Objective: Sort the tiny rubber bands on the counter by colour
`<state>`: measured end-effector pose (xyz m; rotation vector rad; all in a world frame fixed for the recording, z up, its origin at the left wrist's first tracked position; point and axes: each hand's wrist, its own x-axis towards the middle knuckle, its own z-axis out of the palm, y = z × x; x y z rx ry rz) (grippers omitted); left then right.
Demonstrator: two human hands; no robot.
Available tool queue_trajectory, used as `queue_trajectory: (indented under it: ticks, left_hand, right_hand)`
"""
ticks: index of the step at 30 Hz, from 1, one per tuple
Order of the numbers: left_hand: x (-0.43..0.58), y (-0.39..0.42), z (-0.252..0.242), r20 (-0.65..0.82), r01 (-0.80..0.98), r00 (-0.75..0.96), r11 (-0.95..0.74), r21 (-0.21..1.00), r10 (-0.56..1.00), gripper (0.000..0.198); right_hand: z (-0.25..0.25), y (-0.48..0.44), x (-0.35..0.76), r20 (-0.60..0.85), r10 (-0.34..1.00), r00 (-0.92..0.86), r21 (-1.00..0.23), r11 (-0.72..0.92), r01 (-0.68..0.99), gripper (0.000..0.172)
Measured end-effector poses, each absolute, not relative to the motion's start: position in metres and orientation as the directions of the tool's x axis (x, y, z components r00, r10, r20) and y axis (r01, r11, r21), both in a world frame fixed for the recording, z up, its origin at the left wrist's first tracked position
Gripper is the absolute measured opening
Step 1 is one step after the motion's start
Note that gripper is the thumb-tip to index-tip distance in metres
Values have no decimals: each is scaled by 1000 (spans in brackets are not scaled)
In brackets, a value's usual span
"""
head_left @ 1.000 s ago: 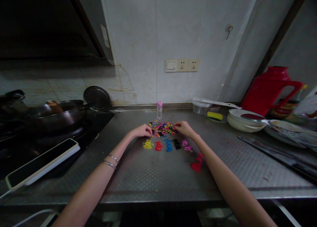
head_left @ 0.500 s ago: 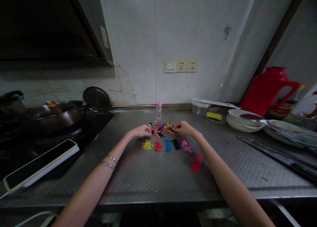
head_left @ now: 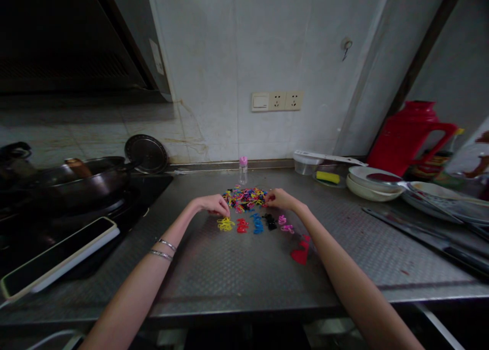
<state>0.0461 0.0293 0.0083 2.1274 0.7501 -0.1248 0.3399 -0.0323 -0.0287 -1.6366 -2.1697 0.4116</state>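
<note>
A heaped mix of small, colourful loops, apparently hair elastics (head_left: 244,199), lies on the steel counter. In front of it runs a row of single-colour clusters: yellow bands (head_left: 225,224), red bands (head_left: 242,225), blue bands (head_left: 257,223), black bands (head_left: 270,221) and pink bands (head_left: 286,224). My left hand (head_left: 216,205) has its fingertips pinched just at the top of the yellow cluster. At the heap's right edge is my right hand (head_left: 280,198), fingers pressed together. Whatever either pinch holds is too small to see.
A clear bottle with pink cap (head_left: 243,170) stands behind the heap; a red heart-shaped piece (head_left: 299,257) lies near my right forearm. A phone-like device (head_left: 59,258) and a pan (head_left: 95,179) are left. Bowls (head_left: 372,189), a knife (head_left: 420,233) and a red thermos (head_left: 405,136) are right.
My left hand has come from the heap's left edge down toward the yellow cluster. My right hand stays at the heap's right edge. The whole view has shifted slightly.
</note>
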Motion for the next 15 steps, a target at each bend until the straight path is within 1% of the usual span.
queue_trajectory:
  ticks: [5,8,10,12,15]
  left_hand:
    - [42,27,13,-305,542,801,-408,735,515,36]
    - [41,29,11,-249,511,793,-384,769,557,37]
    - [42,32,8,-197,499,765,-373,782,613,39]
    - [42,35,3,-149,501,718,-356,789,680,41]
    - [44,40,-4,-101,504,653,-331,798,751,43]
  right_hand:
    - [-25,-34,340,145,964,-221,-453,263,852,17]
    - [-22,-37,340,169,971,-167,-495,230,838,19]
    - [-20,-38,339,172,974,-146,-534,217,817,19]
    - [-17,-39,336,181,972,-151,-561,228,796,19]
    - [-13,-39,327,232,955,-187,-560,288,777,19]
